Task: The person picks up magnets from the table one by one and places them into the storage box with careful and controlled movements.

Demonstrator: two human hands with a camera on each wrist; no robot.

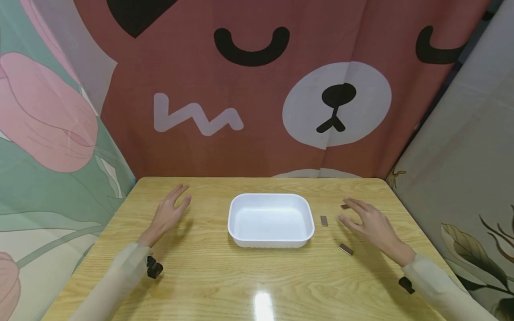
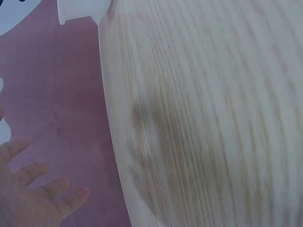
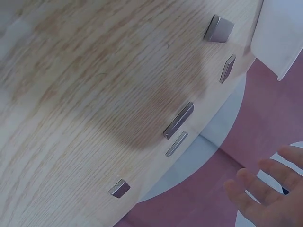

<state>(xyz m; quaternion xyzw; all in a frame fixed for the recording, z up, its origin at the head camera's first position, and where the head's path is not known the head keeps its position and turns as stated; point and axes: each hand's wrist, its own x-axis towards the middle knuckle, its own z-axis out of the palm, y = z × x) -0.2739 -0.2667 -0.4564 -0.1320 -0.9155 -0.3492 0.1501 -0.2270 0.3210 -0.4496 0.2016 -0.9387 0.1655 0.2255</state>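
My right hand [image 1: 373, 227] hovers over the right side of the table with its fingers extended and nothing held. Around it lie small flat rectangular metallic pieces: a grey piece [image 1: 324, 221] beside the tray, a dark piece [image 1: 346, 249] nearer the front, and another piece [image 1: 344, 206] partly covered by the fingertips. Several such pieces, among them a long bar [image 3: 179, 120], show in the right wrist view. Over the left side, my left hand [image 1: 164, 216] is held up with spread fingers, touching nothing. Between the hands stands a white rectangular tray [image 1: 271, 244] with nothing visible inside.
The wood-grain table [image 1: 225, 281] ends at a back edge against a reddish-brown curtain [image 1: 257, 151] with a bear print. Patterned cloths hang at both sides, the left cloth [image 1: 48, 187] with pink flowers. Dark wrist cameras sit below both hands.
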